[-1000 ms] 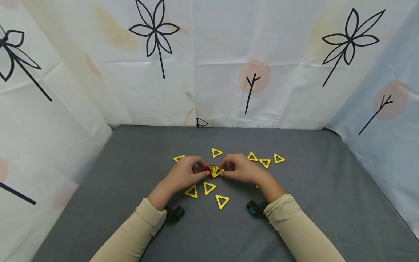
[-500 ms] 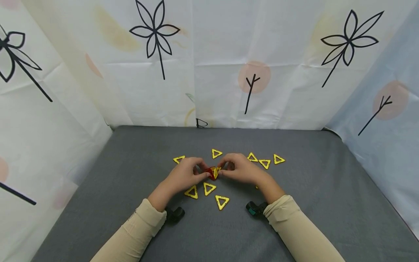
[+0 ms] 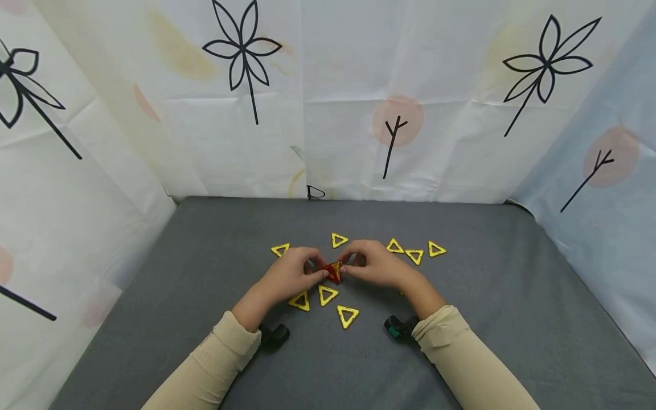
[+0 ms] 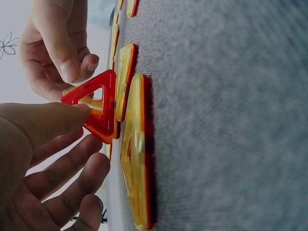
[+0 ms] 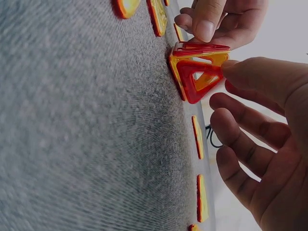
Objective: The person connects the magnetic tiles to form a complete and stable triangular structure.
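Note:
Between both hands, a small pyramid-like shape of red and yellow triangular magnetic tiles (image 3: 334, 272) stands on the grey table. My left hand (image 3: 298, 270) pinches its left side; the left wrist view shows the thumb on a red triangular tile (image 4: 110, 113). My right hand (image 3: 376, 263) pinches the other side by thumb and index finger. From the right wrist view, a red triangular tile (image 5: 192, 86) leans against yellow ones, with the right thumb at its tip. The right hand's other fingers are loosely bent and off the tiles. The shape's far side is hidden.
Yellow triangular tiles lie flat around the hands: one nearest (image 3: 348, 316), two by the left wrist (image 3: 299, 300) (image 3: 328, 295), others farther back (image 3: 339, 240) (image 3: 437, 249). The grey table (image 3: 487, 341) ends at a patterned cloth backdrop (image 3: 348, 154).
The yellow tile at the right hand has tilted up and closed in against the red ones, so the shape looks narrower and redder. The right fingertips moved slightly left; the left hand barely moved.

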Tool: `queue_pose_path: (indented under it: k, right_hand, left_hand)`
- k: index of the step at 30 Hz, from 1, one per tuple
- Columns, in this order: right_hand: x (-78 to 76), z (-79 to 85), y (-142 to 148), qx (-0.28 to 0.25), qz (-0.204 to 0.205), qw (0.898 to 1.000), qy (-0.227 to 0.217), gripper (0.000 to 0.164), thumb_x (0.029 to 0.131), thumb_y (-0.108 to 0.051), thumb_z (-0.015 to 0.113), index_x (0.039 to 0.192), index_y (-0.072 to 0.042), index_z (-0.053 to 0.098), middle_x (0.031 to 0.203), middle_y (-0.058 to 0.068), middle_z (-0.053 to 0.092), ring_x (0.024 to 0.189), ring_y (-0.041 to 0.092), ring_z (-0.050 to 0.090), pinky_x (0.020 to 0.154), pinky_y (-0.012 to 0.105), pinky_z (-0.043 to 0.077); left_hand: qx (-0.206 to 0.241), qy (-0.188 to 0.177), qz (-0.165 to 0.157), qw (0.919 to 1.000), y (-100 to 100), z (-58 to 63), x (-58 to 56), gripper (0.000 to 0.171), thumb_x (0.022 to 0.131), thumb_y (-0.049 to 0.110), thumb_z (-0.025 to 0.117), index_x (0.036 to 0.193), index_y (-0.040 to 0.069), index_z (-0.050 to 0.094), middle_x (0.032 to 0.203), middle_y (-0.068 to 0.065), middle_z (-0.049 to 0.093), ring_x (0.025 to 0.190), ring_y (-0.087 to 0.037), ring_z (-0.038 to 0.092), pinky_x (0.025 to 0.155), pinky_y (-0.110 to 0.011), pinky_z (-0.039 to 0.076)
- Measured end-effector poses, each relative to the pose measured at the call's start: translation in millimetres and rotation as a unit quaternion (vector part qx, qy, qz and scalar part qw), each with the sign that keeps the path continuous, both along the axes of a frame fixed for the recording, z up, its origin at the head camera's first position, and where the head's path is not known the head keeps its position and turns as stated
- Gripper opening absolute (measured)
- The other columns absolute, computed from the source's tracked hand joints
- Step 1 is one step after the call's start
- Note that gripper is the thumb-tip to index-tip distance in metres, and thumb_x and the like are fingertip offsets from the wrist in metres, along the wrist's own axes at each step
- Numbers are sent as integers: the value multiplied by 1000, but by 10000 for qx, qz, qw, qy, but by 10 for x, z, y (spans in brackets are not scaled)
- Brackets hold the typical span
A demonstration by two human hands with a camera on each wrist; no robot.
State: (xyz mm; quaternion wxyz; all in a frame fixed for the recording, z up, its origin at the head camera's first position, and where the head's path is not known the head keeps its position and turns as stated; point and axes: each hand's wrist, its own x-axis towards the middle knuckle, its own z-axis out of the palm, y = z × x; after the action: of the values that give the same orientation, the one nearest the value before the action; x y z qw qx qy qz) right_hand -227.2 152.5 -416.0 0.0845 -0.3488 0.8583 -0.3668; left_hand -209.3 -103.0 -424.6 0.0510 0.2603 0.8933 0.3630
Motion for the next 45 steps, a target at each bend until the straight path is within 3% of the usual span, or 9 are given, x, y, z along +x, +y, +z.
queue_pose_path:
  k: [28, 33, 45]
  right_hand:
    - [2, -22, -5, 75, -12, 9998, -168, 18, 103, -17, 72, 121, -14, 76, 115, 5, 75, 86, 16, 68, 75, 29, 56]
    - [-2, -19, -4, 62, -34, 9998, -179, 18, 103, -17, 73, 120, -14, 76, 115, 6, 75, 87, 16, 69, 76, 29, 56]
    - [-19, 21, 71, -92, -218, 9995, -200, 21, 102, -16, 73, 121, -7, 75, 114, 6, 75, 85, 17, 68, 73, 30, 56]
  left_hand:
    - [-140, -28, 44, 9999, 9, -13, 8, 4, 99, 19, 77, 103, 17, 78, 100, 4, 76, 82, -6, 66, 77, -31, 57]
    - [-162, 21, 20, 9999, 0, -24, -5, 5, 100, 19, 77, 104, 17, 78, 101, 4, 76, 82, -6, 66, 77, -31, 57]
    - [-137, -237, -122, 9996, -30, 43, -2, 7, 99, 21, 77, 105, 16, 78, 102, 3, 76, 84, -7, 67, 75, -30, 57]
